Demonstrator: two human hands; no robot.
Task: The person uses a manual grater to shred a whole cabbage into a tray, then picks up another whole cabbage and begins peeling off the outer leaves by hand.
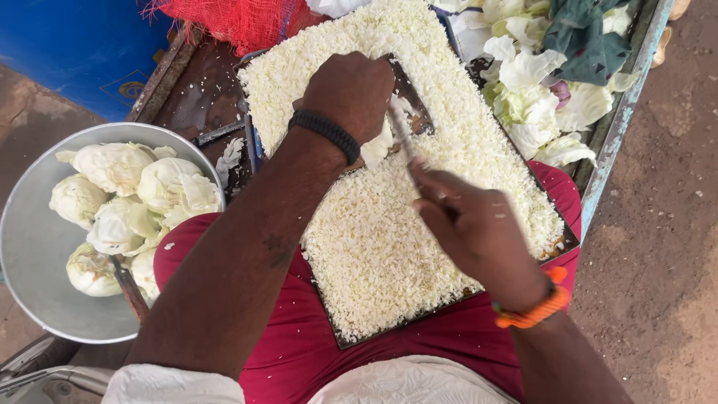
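My left hand (350,91) presses down on a pale cabbage piece (378,146) at the middle of a dark cutting board (449,301) that rests on my lap. My right hand (471,228) grips a knife (404,135), its blade against the cabbage just right of the left hand. Heaps of finely chopped cabbage (381,247) ring the bare patch where the hands work and cover most of the board. A black band sits on my left wrist, an orange band on my right.
A round metal bowl (34,247) at left holds several cabbage pieces (138,206) and a dark-handled tool. Loose cabbage leaves (535,105) and a dark green cloth (587,37) lie at top right. A red mesh sack (232,19) is at top.
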